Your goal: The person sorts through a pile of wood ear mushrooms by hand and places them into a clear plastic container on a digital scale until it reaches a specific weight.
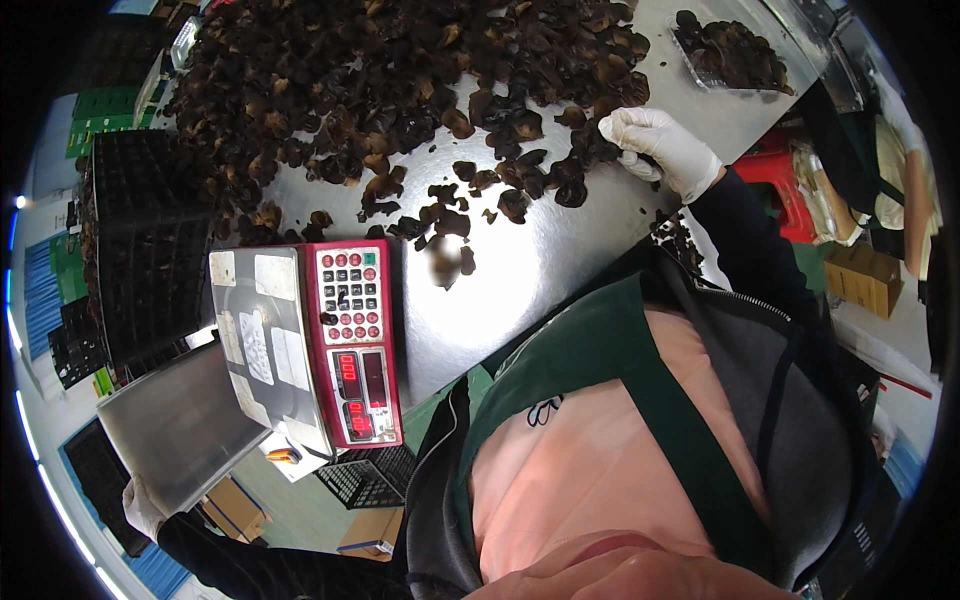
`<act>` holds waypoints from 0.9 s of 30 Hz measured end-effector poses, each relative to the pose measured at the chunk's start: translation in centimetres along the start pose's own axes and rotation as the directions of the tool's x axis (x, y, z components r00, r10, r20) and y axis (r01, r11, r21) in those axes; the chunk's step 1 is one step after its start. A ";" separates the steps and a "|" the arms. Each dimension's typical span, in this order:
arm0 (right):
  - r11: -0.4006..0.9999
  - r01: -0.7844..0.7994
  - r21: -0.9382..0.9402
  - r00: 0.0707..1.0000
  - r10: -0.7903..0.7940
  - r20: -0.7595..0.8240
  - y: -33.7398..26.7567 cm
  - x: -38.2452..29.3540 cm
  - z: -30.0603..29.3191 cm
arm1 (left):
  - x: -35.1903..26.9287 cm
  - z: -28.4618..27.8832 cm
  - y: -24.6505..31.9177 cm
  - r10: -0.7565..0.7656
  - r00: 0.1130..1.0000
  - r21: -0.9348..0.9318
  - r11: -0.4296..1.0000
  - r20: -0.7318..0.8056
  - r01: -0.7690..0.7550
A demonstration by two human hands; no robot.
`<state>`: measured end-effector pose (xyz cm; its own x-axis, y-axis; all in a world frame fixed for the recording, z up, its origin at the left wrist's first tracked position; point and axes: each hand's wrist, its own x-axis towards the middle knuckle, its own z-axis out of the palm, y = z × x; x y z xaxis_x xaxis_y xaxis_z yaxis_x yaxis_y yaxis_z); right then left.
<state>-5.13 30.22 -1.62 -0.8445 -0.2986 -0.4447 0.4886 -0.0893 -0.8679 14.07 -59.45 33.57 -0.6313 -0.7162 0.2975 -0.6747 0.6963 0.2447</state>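
My left hand (142,508), in a white glove, grips the lower corner of a flat, greyish rectangular tray (184,420) beside the scale. The digital weighing scale (352,337) has a red housing, lit red digits and a bare platform (262,337). My right hand (667,150), also gloved, is over the steel table (480,315) with its fingers curled. It touches the right end of a loose strip of dark wood ear mushrooms (525,169); whether it holds a piece is hidden. A large heap of the same mushrooms (390,67) spreads across the far side.
A clear plastic tray (701,79) of mushrooms stands at the table's far right. Black crates (150,247) rise left of the scale. Below are a black basket (367,476) and cardboard boxes (232,510). Another person's arm (913,202) shows at the right, near a red stool (780,187).
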 end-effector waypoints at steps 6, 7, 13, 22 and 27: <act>0.954 -0.077 0.289 0.985 0.027 0.171 0.3 1.4 -1.0 | 0.9 -0.6 -1.1 0.005 0.993 -0.115 0.993 0.117 0.008; 0.933 -0.106 0.344 0.966 0.015 0.257 0.5 1.8 -1.5 | 0.1 0.1 -1.5 -0.034 0.992 -0.118 0.992 0.123 0.048; 0.101 0.577 -0.810 0.699 -0.575 0.426 3.0 0.3 -2.6 | -7.0 1.3 6.1 0.495 0.859 0.758 0.510 0.126 -0.405; 0.681 0.547 -0.487 0.837 -0.449 0.313 2.0 2.3 -0.7 | -8.8 3.2 11.4 0.161 0.842 -0.098 0.965 -0.515 -0.245; 0.838 -0.214 0.502 0.958 0.080 0.274 -0.8 3.5 6.9 | -22.2 16.1 17.9 0.498 0.800 -0.117 0.821 -0.334 -0.560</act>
<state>-7.02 22.66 -0.93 -0.7099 -0.5538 -0.4350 0.7001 -0.4880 -0.5213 9.79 -31.83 16.48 -0.7137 -0.2108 0.6679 -0.1557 0.9775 0.1421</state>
